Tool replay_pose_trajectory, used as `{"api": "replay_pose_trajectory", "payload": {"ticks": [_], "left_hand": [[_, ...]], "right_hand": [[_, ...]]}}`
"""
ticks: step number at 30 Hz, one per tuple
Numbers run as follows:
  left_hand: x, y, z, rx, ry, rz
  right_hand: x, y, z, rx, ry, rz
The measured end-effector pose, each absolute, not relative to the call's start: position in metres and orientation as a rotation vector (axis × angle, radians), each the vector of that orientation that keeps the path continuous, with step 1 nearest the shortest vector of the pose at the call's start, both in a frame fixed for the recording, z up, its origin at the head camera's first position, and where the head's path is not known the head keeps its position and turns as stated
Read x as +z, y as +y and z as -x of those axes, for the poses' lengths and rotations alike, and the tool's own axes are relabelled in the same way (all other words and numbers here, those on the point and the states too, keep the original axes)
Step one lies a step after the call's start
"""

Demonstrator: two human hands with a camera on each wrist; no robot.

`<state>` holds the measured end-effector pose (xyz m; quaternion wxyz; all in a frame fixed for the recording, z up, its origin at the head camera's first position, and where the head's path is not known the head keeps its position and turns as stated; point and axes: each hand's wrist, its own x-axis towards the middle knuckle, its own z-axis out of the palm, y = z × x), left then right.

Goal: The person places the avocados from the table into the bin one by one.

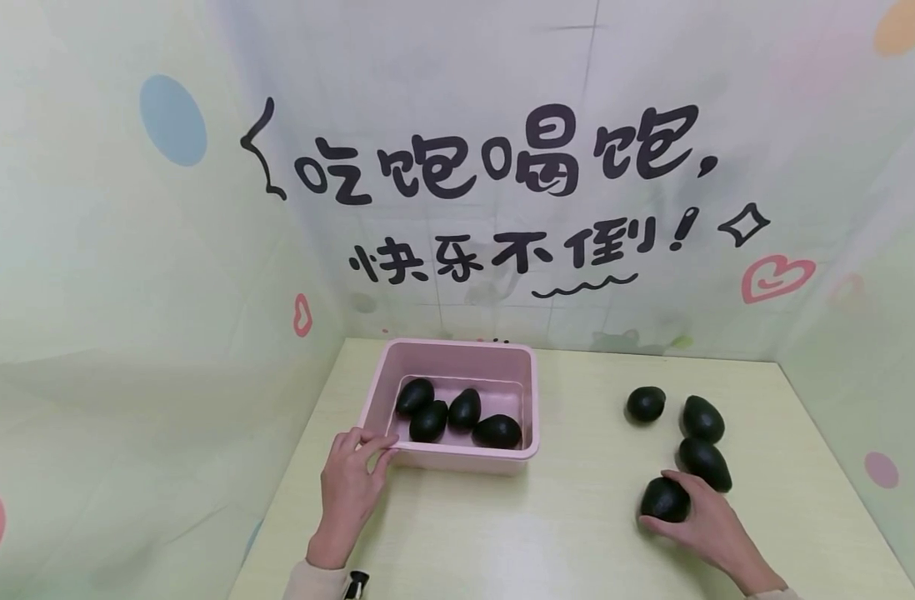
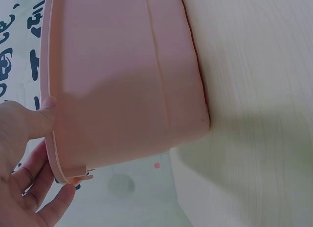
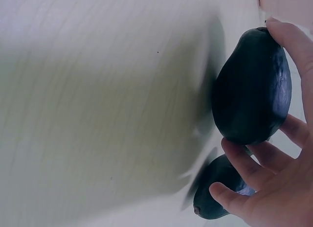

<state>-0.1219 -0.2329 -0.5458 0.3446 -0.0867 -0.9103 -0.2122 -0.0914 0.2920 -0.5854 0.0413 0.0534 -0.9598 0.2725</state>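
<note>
My left hand (image 1: pixel 350 487) holds the near left corner of a pink plastic bin (image 1: pixel 457 458). In the left wrist view the thumb (image 2: pixel 41 119) lies against the outer side of the rim, with the other fingers around the corner. Several dark green avocados (image 1: pixel 465 409) lie inside the bin. At the right of the table, my right hand (image 1: pixel 701 521) grips an avocado (image 3: pixel 252 87) between thumb and fingers. Just behind it lies another avocado (image 1: pixel 705 464), with one more (image 1: pixel 702 418) beyond that. A third loose avocado (image 1: pixel 646 404) sits farther back, to their left.
The pale wood-grain table (image 1: pixel 547 533) ends at a printed cloth backdrop (image 1: pixel 502 317) behind the bin. Cloth walls rise at the left (image 1: pixel 165 417) and right (image 1: pixel 870 392) as well. Bare tabletop lies between the bin and the loose avocados.
</note>
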Motion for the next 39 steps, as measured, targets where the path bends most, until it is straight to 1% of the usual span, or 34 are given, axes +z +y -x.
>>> {"api": "replay_pose_trajectory", "payload": {"ticks": [17, 39], "left_hand": [[-0.546, -0.232, 0.121, -0.55, -2.374, 0.22], [-0.546, -0.233, 0.122, -0.563, -2.372, 0.216]], "right_hand": [[-0.582, 0.294, 0.092, 0.842, -2.948, -0.143], [-0.57, 0.295, 0.098, 0.826, -2.935, -0.203]]}}
